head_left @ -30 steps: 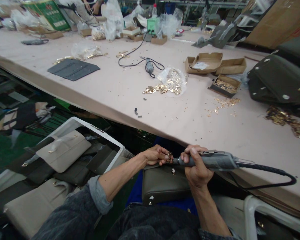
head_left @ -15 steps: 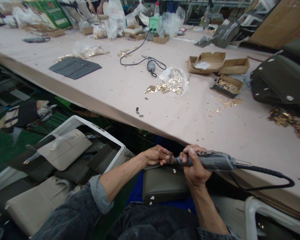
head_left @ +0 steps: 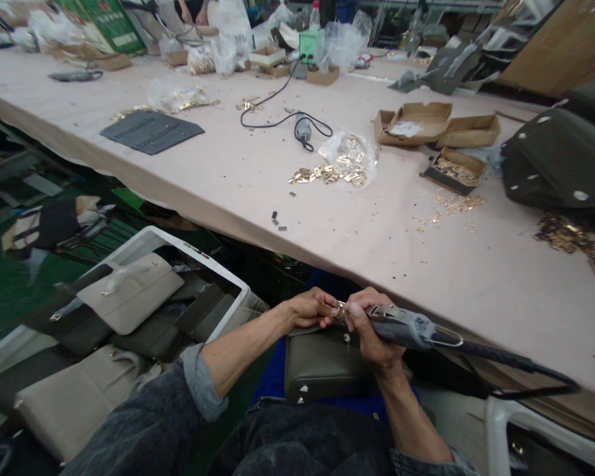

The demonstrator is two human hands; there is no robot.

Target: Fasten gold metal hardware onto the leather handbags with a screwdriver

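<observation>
My left hand [head_left: 313, 308] is closed, its fingertips pinching a small shiny metal fitting [head_left: 341, 308] at the flap edge of an olive-grey handbag [head_left: 320, 367]. The bag lies on my lap, over something blue. Wrapped round a grey electric screwdriver [head_left: 404, 326] is my right hand [head_left: 374, 334], with the tool's front end pointing left at the fitting. My fingers hide the tip, so I cannot tell whether it touches. The screwdriver's black cord [head_left: 515, 357] loops off to the right.
A pale-covered table [head_left: 218, 178] stretches ahead, bearing a plastic bag of gold fittings [head_left: 350, 158], small cardboard boxes [head_left: 419, 122] and a second screwdriver [head_left: 303, 130]. A white crate [head_left: 238, 284] of handbags stands at left, another crate [head_left: 496, 423] at right. A person's hands [head_left: 193, 12] show far back.
My right hand and the screwdriver have shifted left, closer to my left fingers, and the tool's rear end has tipped lower. My left hand stays at the fitting.
</observation>
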